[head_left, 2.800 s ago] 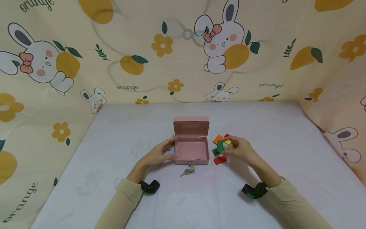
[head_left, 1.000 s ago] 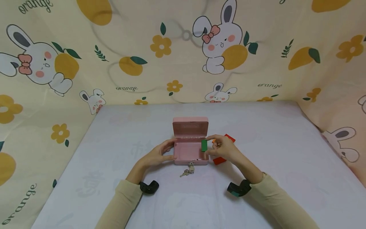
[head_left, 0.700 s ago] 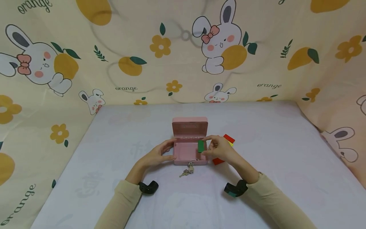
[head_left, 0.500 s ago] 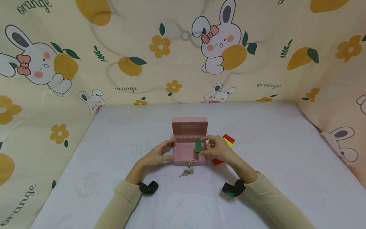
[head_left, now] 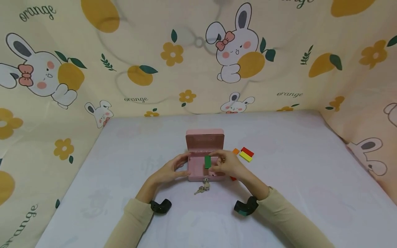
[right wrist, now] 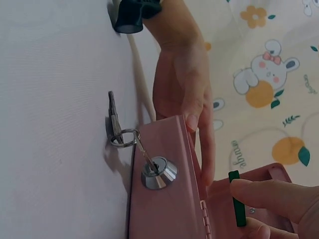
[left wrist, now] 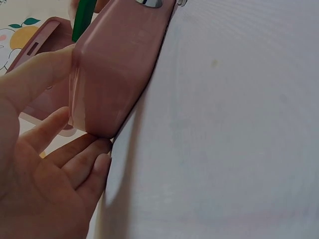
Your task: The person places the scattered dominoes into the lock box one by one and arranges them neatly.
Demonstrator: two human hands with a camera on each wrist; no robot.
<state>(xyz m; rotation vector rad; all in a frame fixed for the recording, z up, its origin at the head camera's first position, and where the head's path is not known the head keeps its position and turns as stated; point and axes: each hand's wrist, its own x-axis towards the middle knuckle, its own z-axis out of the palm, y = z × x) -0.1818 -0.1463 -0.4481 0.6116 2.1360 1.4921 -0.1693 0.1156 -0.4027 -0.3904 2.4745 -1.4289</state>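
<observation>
A pink metal cash box (head_left: 196,178) stands on the table with its lid (head_left: 204,142) raised. My left hand (head_left: 170,170) rests against the box's left side, thumb at the front top corner and index finger farther back; in the left wrist view the other fingers lie low by its base. Over the box's interior, my right hand (head_left: 229,164) pinches a green block (head_left: 207,162) upright between thumb and fingers. In the right wrist view a key sits in the round front lock (right wrist: 158,174), with more keys (right wrist: 113,119) hanging from its ring onto the table.
To the right of the box lie an orange block (head_left: 235,151), a red block (head_left: 247,152) and a yellow block (head_left: 246,156). Another red block (head_left: 233,178) is mostly hidden by my right hand. A patterned cloth (head_left: 139,100) rises behind the white table.
My right hand has carried the green block leftward from the pile of blocks to over the box. My left hand stays at the box's left side. The head view has tilted slightly.
</observation>
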